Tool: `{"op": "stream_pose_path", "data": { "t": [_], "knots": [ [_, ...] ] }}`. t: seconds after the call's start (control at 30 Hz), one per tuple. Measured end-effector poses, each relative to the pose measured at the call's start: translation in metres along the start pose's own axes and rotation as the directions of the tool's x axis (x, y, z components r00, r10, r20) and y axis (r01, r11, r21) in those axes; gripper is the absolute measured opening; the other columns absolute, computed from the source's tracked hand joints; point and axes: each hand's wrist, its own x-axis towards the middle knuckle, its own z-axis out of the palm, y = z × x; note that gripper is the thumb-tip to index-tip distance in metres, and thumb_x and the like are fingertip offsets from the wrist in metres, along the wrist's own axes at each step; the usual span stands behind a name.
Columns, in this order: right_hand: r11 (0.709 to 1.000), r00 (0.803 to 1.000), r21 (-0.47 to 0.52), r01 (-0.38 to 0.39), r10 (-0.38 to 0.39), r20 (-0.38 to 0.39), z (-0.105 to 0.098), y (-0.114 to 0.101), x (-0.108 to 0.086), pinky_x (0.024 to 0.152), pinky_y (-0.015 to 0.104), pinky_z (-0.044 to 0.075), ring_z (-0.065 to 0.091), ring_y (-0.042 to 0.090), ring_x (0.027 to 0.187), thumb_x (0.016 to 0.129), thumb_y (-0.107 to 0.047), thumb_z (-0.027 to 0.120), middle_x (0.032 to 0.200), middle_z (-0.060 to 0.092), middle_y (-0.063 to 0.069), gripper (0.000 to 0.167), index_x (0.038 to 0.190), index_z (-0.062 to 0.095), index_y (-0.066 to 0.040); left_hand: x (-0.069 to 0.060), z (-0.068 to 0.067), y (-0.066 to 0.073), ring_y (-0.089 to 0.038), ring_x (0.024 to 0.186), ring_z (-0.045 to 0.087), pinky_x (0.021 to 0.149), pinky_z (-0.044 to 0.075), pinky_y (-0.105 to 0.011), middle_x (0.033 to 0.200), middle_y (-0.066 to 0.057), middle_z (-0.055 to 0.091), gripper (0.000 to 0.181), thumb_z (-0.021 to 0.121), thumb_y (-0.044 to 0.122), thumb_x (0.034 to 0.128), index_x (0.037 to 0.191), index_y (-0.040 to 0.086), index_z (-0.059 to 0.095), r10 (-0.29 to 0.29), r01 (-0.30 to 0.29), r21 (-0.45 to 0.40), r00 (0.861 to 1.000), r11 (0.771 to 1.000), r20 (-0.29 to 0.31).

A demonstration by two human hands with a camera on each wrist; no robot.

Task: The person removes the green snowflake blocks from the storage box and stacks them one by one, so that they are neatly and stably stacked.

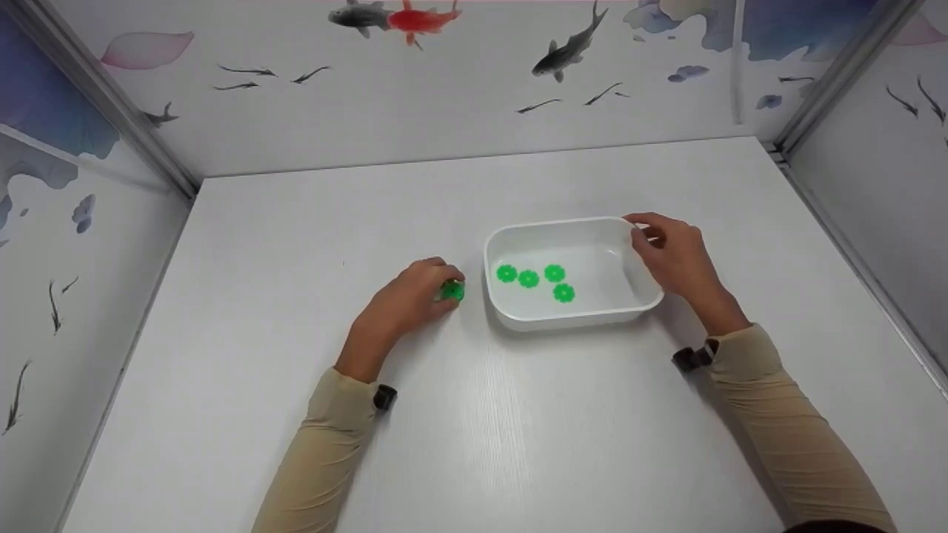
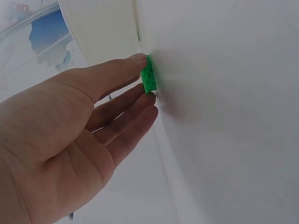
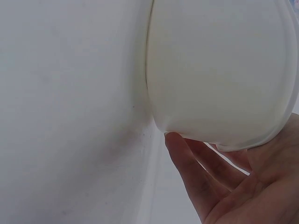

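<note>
A white rectangular tub (image 1: 574, 324) with rounded corners stands on the table. Several green flower-shaped pieces (image 1: 563, 293) lie on its floor, mostly towards the left side. Just left of the tub, my left hand (image 1: 406, 298) pinches another green flower-shaped piece (image 2: 149, 76) between thumb and fingertips, at the tabletop. That piece is partly covered by fingers in the head view. My right hand (image 1: 678, 259) grips the tub's right end at the rim; in the right wrist view the fingers (image 3: 184, 163) lie against the outer wall.
The white table (image 1: 444, 444) has a faint wood grain. White panels with painted fish (image 1: 569, 52) enclose its back and both sides, joined by metal corner posts (image 1: 852, 70). Dark bands with small black devices (image 1: 692, 359) sit at both sleeve cuffs.
</note>
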Motion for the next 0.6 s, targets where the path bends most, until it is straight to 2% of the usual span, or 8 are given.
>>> {"op": "stream_pose_path", "data": {
  "t": [0.17,0.33,0.43,0.6],
  "knots": [
    [1.000,1.000,0.010,-0.007,0.007,-0.001,-0.001,-0.001,0.000,0.098,0.057,0.061,0.078,0.039,0.112,0.112,-0.029,0.055,0.130,0.076,0.022,0.039,0.146,0.069,-0.016,0.000,-0.001,0.001,-0.027,0.120,0.070,0.110,0.059,-0.041,0.127,-0.013,0.073,0.036,0.081,0.014,0.0989,0.133,0.006,0.074,0.002,-0.002,-0.011,1.000,1.000,0.000],
    [1.000,1.000,0.003,-0.011,0.011,0.003,-0.001,-0.002,0.000,0.098,0.056,0.060,0.078,0.039,0.113,0.112,-0.029,0.055,0.128,0.077,0.023,0.039,0.146,0.069,-0.016,0.000,-0.002,0.002,-0.028,0.119,0.069,0.109,0.059,-0.043,0.129,-0.012,0.072,0.039,0.081,0.022,0.0993,0.135,0.006,0.073,0.006,-0.006,-0.001,1.000,1.000,-0.016],
    [1.000,1.000,-0.002,-0.010,0.010,0.000,-0.001,-0.002,0.000,0.099,0.056,0.060,0.077,0.039,0.113,0.112,-0.028,0.055,0.129,0.077,0.023,0.039,0.146,0.069,-0.015,-0.001,-0.003,0.005,-0.029,0.127,0.067,0.112,0.057,-0.044,0.135,-0.012,0.070,0.043,0.080,0.027,0.1003,0.138,0.008,0.072,0.006,-0.005,0.022,0.999,1.000,-0.037],
    [1.000,1.000,0.000,-0.007,0.007,-0.002,0.000,-0.001,0.000,0.100,0.057,0.060,0.077,0.039,0.114,0.111,-0.027,0.056,0.129,0.076,0.023,0.039,0.146,0.069,-0.015,-0.002,-0.010,0.016,-0.030,0.139,0.062,0.117,0.054,-0.044,0.142,-0.012,0.068,0.043,0.075,0.025,0.1041,0.143,0.008,0.068,0.025,-0.020,0.049,0.995,0.999,-0.096]
  ]
}}
